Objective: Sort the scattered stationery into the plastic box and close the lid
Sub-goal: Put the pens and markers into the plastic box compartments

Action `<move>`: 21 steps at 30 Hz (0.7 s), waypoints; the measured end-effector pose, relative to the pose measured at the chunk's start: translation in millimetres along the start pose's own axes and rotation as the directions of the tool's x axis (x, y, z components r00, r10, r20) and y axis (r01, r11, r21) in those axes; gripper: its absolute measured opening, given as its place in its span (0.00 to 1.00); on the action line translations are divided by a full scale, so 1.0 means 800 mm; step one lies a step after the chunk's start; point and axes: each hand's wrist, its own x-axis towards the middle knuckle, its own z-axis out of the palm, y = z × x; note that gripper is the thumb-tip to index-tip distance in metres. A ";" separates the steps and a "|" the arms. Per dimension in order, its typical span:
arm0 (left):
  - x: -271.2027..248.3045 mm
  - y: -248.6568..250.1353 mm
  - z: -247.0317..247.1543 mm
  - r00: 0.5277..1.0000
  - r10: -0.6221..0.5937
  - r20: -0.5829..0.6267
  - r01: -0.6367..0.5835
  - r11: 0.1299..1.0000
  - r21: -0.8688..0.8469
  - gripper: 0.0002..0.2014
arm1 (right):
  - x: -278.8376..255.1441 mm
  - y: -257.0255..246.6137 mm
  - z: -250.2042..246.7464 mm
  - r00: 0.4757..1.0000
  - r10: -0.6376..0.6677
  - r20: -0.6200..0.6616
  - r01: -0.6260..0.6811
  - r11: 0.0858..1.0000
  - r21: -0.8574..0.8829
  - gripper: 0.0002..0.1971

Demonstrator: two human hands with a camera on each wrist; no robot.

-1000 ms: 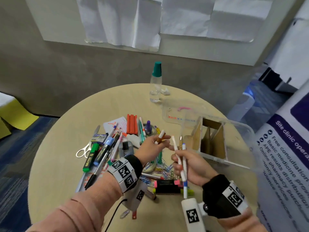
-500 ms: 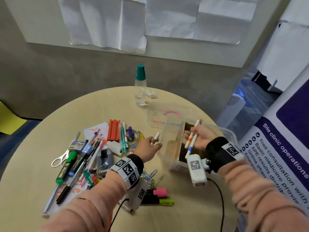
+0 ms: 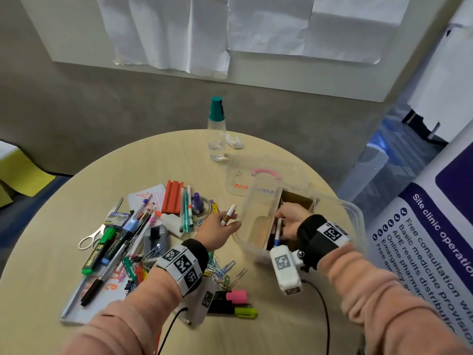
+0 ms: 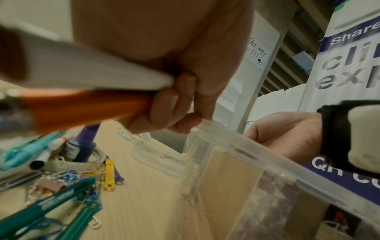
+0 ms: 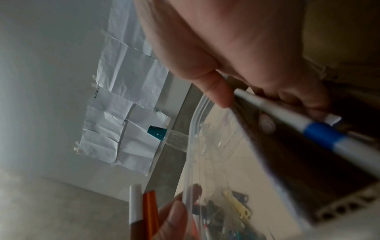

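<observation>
A clear plastic box (image 3: 354,213) with cardboard dividers (image 3: 261,230) stands at the table's right. My right hand (image 3: 290,221) is inside it, gripping white pens with blue and other bands (image 5: 298,123) over a divider slot. My left hand (image 3: 220,230) hovers just left of the box wall (image 4: 242,142) and grips two pens, one white and brown (image 3: 229,213), one orange (image 4: 86,108). The box's clear lid with a pink handle (image 3: 263,172) lies flat behind the box. Scattered stationery (image 3: 122,234) covers the table's left middle.
A clear bottle with a teal cap (image 3: 216,129) stands at the table's far edge. Scissors (image 3: 90,237), markers, paper clips (image 3: 222,271) and pink and yellow highlighters (image 3: 238,303) lie around my left wrist. A printed banner (image 3: 422,239) stands close on the right.
My right hand has carried its pens from in front of me over the box rim and down into a divider slot. My left hand, still holding its pens, has drifted toward the box wall.
</observation>
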 end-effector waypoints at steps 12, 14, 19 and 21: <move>-0.016 0.064 -0.012 0.983 0.164 0.077 -0.165 0.986 0.015 0.43 | -0.058 -0.015 -0.014 0.904 -0.304 0.299 0.404 0.836 -0.371 0.15; -0.020 0.086 -0.004 0.961 0.219 0.168 -0.228 0.973 0.039 0.47 | -0.071 -0.009 -0.008 0.848 -0.348 0.399 0.517 0.711 -0.477 0.12; -0.022 0.113 0.016 0.943 0.260 0.208 -0.281 0.956 0.078 0.48 | -0.073 0.000 -0.006 0.801 -0.439 0.407 0.566 0.776 -0.277 0.15; -0.022 0.113 0.021 0.931 0.267 0.248 -0.297 0.950 0.096 0.49 | -0.070 0.003 -0.008 0.814 -0.450 0.367 0.554 0.791 -0.258 0.14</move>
